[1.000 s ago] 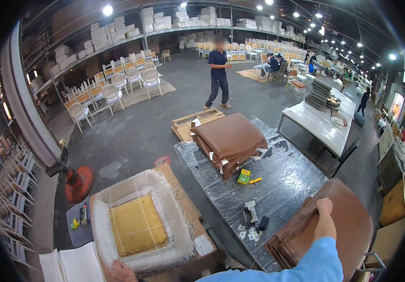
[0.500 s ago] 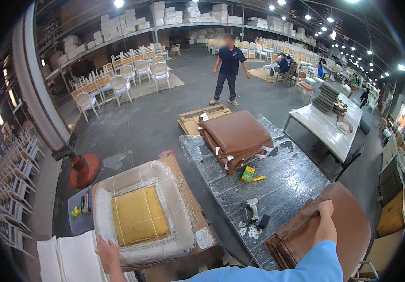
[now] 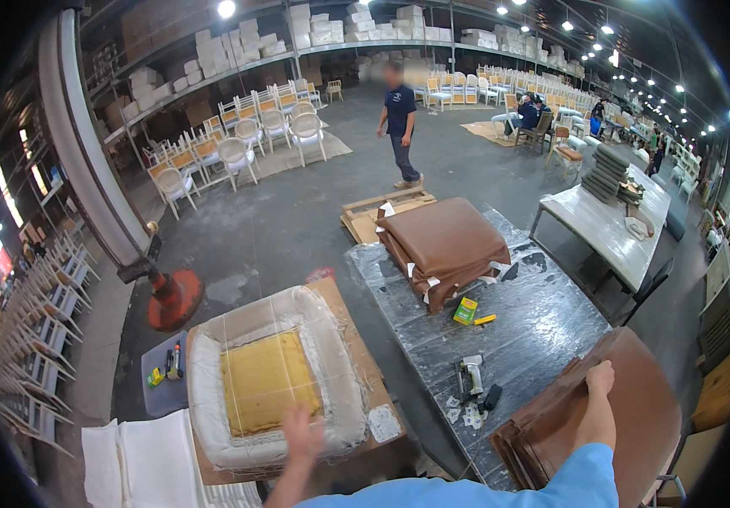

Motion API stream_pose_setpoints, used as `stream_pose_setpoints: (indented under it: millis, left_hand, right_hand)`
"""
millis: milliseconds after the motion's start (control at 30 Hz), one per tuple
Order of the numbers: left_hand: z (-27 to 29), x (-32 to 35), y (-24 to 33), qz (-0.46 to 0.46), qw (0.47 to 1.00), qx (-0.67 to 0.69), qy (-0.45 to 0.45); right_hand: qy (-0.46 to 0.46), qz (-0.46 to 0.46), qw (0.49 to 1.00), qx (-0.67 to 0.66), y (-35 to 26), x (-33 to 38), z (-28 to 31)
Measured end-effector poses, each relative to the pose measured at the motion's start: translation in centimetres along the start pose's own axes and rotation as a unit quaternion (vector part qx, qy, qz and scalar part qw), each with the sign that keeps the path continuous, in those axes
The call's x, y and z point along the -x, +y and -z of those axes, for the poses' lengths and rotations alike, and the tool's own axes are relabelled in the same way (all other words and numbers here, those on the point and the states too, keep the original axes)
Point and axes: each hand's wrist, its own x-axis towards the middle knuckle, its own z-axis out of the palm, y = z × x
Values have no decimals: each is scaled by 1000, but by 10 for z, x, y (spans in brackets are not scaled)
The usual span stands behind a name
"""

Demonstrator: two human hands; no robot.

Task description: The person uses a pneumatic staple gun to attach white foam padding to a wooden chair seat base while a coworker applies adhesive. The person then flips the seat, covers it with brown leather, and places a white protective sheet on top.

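My right hand (image 3: 600, 378) is closed on the upper edge of a brown leather-like sheet (image 3: 636, 406), part of a layered stack at the lower right. Blurred by motion, my left hand (image 3: 303, 433) is held over the near side of a padded seat frame (image 3: 212, 432), its fingers apart and nothing in them. The frame has a thick pale rim around a yellow centre panel (image 3: 270, 381), with thin strings across it. A staple gun (image 3: 471, 377) lies on the plastic-covered table (image 3: 415, 330), between my two hands and farther away.
A brown covered stack (image 3: 445, 241), a green-yellow box (image 3: 465, 311) and a yellow cutter (image 3: 485, 320) rest on the table. White sheets (image 3: 157, 457) lie at lower left. A red-based post (image 3: 174, 300) stands beyond. A person (image 3: 400, 123) stands on the floor near wooden pallets (image 3: 386, 213).
My left hand has moved right, from the frame's near left corner to over its near side. My right hand keeps its grip on the sheet. The person has turned sideways. The view shifted slightly.
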Motion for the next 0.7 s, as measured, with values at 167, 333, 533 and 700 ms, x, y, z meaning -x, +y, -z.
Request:
stream_pose_setpoints:
  millis: [167,333,533,700]
  left_hand:
    - [-25,40,25,-39,997,-67,-11]
    - [-26,38,25,-8,998,-63,-12]
    - [-21,45,23,-29,996,-82,23]
    - [-15,44,25,-41,996,-78,25]
  right_hand:
    - [-5,16,1000,12,3,-6,-2]
    - [-10,3,1000,11,-1,-3,-1]
    - [-29,2,999,16,-6,2,0]
    - [-22,17,1000,10,5,-5,-3]
